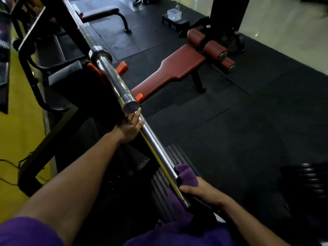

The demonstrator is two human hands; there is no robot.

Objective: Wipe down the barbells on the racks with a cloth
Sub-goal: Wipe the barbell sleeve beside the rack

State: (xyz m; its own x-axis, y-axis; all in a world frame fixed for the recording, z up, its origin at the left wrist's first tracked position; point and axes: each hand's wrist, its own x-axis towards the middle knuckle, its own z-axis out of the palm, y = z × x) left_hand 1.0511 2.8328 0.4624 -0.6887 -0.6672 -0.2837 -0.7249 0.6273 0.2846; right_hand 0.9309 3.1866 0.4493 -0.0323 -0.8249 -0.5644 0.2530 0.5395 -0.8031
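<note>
The slim chrome steel bar (pixel 159 153) runs from near, at my waist, away under the end of the thick chrome barbell sleeve (pixel 113 77) lying on the black rack (pixel 58 71). My right hand (pixel 200 190) has its grip wrapped round the bar's near end through the folded purple cloth (pixel 186 176); my left hand (pixel 130 127) clasps the bar farther up, steadying it. I judge long, firm strokes along the bar, turning it, work best. I can read no brand or writing.
</note>
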